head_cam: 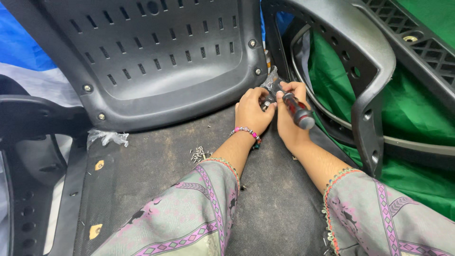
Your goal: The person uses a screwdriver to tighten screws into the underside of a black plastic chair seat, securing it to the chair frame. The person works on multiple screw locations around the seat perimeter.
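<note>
Sleeves of patterned grey and pink fabric fill the near edge of the view, one on each forearm. Dark mesh mat covers the work surface beneath them; a small heap of loose screws lies on it just left of the left forearm. Left hand, with a beaded bracelet at the wrist, is curled closed around a small metal part at the lower right corner of the seat shell; what the part is cannot be told. Right hand is closed around a screwdriver with a red and black handle, the tip pointing at the same corner. Beyond the hands, the black slotted seat shell stands tilted up. A grey plastic armrest frame stands to the right, against green cloth.
</note>
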